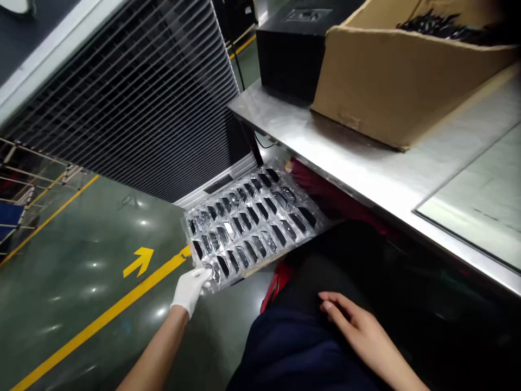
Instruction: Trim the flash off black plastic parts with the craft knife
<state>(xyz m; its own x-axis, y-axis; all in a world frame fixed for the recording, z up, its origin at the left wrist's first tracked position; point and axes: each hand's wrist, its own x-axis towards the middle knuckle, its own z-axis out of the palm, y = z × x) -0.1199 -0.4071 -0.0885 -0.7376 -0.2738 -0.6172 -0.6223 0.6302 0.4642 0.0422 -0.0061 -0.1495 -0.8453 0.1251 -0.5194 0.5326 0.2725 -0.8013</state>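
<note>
A clear plastic tray (pixel 243 259) lies low beside my knees, its pockets filled with several small glossy black parts (pixel 279 234). At its near left corner is my left hand (pixel 194 286), in a white glove. The thumb and fingers pinch a shiny dark part (pixel 213 273) in the corner pocket; the fingertips partly cover it. Bare and empty, my right hand (pixel 353 319) hovers above my dark-clothed lap, fingers loosely bent and the thumb apart from them. It touches neither the tray nor the table.
To the right stands a metal-topped table (pixel 293 127) with an open cardboard box (pixel 391 87) of dark parts and a black case (pixel 293 49). A large slatted rack (pixel 138 103) leans across the upper left. Yellow lines and an arrow (pixel 139 262) mark the green floor.
</note>
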